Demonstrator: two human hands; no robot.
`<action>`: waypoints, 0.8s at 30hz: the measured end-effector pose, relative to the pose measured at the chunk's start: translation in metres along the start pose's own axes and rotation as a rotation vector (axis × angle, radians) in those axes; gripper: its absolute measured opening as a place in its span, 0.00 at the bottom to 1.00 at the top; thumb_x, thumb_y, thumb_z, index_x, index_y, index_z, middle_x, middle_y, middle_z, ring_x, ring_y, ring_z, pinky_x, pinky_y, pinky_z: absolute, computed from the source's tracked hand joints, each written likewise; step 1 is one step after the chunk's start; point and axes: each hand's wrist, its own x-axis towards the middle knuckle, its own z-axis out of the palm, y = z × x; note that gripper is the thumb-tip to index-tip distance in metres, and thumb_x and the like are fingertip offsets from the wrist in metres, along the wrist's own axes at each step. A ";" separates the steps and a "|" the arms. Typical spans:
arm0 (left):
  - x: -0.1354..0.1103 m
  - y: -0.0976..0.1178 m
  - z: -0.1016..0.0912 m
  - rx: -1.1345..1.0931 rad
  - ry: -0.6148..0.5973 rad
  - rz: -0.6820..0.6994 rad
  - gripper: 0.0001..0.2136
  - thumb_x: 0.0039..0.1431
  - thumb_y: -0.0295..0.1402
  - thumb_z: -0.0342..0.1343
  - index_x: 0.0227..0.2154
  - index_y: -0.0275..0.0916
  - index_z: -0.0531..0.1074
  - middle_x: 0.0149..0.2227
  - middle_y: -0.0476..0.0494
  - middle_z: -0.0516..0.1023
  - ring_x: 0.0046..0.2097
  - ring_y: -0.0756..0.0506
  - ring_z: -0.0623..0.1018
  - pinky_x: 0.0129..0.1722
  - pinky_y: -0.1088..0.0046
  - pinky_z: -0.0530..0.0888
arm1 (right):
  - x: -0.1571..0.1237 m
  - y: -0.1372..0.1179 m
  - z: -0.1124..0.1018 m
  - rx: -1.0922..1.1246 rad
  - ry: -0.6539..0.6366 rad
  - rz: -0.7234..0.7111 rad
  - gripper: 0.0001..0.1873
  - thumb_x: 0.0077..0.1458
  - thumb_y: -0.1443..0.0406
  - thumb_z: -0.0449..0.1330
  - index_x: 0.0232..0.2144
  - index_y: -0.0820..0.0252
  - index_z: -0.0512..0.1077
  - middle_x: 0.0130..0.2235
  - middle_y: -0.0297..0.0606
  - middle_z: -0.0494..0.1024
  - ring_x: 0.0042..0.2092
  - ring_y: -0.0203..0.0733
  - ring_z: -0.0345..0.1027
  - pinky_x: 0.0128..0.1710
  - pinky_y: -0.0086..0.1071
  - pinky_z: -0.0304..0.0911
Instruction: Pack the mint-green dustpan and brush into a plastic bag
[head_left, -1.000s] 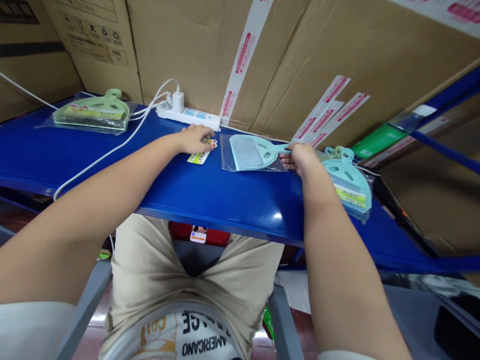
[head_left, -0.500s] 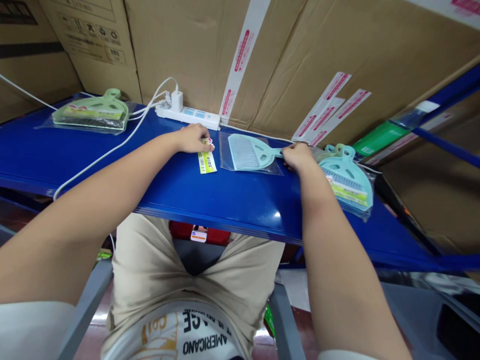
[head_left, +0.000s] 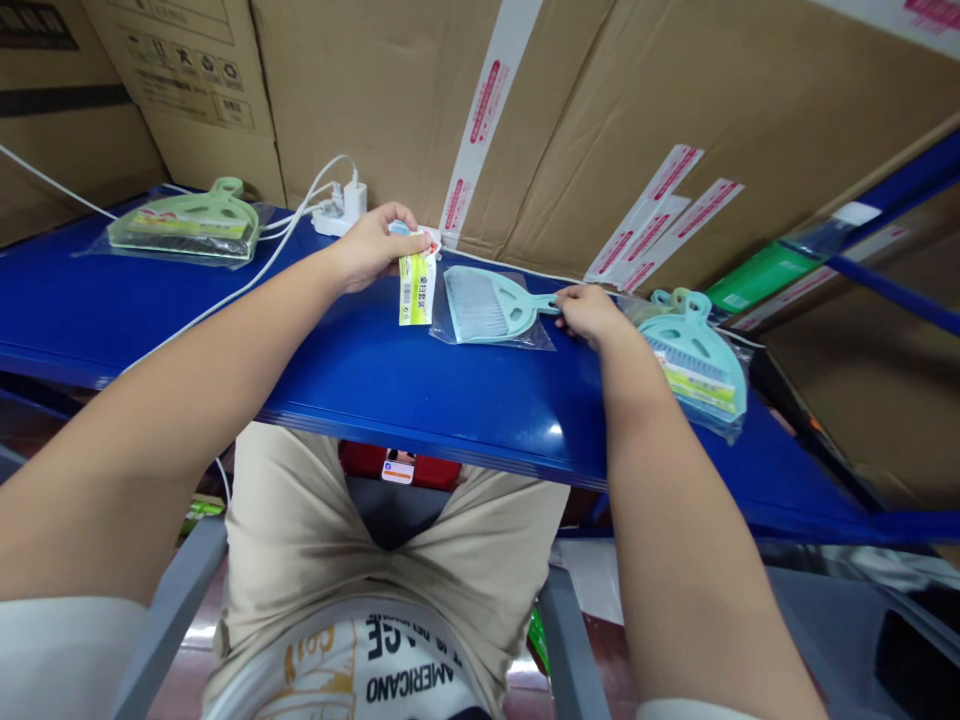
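Note:
My left hand point(head_left: 379, 243) pinches the top end of a yellow-and-white printed label card point(head_left: 417, 290), which is lifted off the blue shelf top. Right of the card, a light-blue dustpan and brush set point(head_left: 491, 305) lies on clear plastic film with its bristles toward the left. My right hand point(head_left: 586, 312) has its fingers closed on the handle end of that set. Beyond my right wrist rest more light-blue dustpan sets point(head_left: 694, 350), bagged with labels showing. A pale green bagged dustpan set point(head_left: 187, 222) lies at the far left.
Cardboard boxes point(head_left: 390, 90) wall off the back of the blue shelf point(head_left: 450, 400). A white power strip point(head_left: 334, 222) with plugs stands behind my left hand, its white cable point(head_left: 255, 275) crossing the shelf. A green-labelled bottle point(head_left: 772, 275) lies at the right.
My left hand has raised the label card off the shelf and turned it more upright, now in front of the power strip. The dustpan set has shifted slightly left with my right hand.

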 end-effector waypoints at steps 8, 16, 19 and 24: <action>-0.010 -0.002 0.005 0.011 -0.158 -0.159 0.21 0.49 0.18 0.74 0.39 0.42 0.70 0.32 0.47 0.84 0.42 0.42 0.87 0.51 0.61 0.81 | -0.002 -0.003 0.003 -0.119 -0.068 -0.075 0.13 0.68 0.76 0.54 0.37 0.63 0.78 0.17 0.26 0.63 0.18 0.32 0.52 0.20 0.25 0.48; -0.016 0.003 0.010 0.135 -0.053 -0.221 0.26 0.50 0.14 0.72 0.46 0.42 0.68 0.30 0.49 0.81 0.41 0.41 0.86 0.51 0.59 0.80 | 0.008 0.004 0.005 -0.168 -0.074 -0.094 0.12 0.68 0.74 0.54 0.41 0.63 0.78 0.20 0.29 0.67 0.21 0.35 0.57 0.27 0.28 0.56; -0.018 0.005 0.015 0.179 -0.008 -0.213 0.22 0.53 0.13 0.69 0.42 0.42 0.68 0.28 0.51 0.80 0.40 0.43 0.85 0.50 0.61 0.80 | 0.009 0.005 0.005 -0.176 -0.078 -0.098 0.12 0.67 0.74 0.55 0.40 0.62 0.78 0.20 0.30 0.68 0.21 0.35 0.58 0.27 0.28 0.55; -0.020 0.009 0.024 0.183 0.048 -0.221 0.20 0.55 0.12 0.67 0.40 0.42 0.68 0.27 0.52 0.77 0.38 0.44 0.84 0.48 0.64 0.80 | 0.007 0.002 0.004 -0.176 -0.076 -0.086 0.13 0.69 0.74 0.54 0.42 0.64 0.79 0.20 0.28 0.66 0.20 0.34 0.56 0.26 0.28 0.54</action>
